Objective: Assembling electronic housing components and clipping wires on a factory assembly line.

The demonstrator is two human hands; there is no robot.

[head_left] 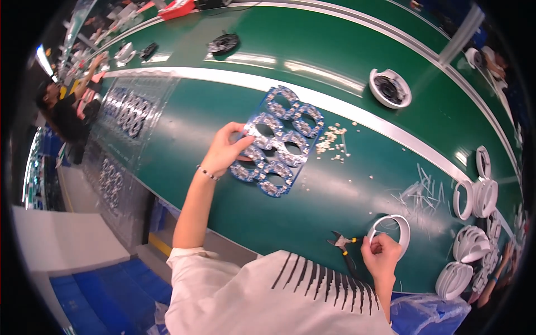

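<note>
Left hand (223, 149), fingers spread, thumb and fingertips pinching the left edge of the blue panel of ring-shaped circuit boards (279, 139); the panel lies at 3 o'clock from the palm, long axis running 1 to 7 o'clock on the green table (357, 184). Loose white bits (330, 140) just right of the panel. Side cutters (341, 243) lie at 9 o'clock from the right hand (381, 254), which is curled closed on the white plastic ring (391, 231).

Left hand (223, 149) on blue panel (278, 140) — right hand (381, 252) gripping white ring (391, 230)
</note>
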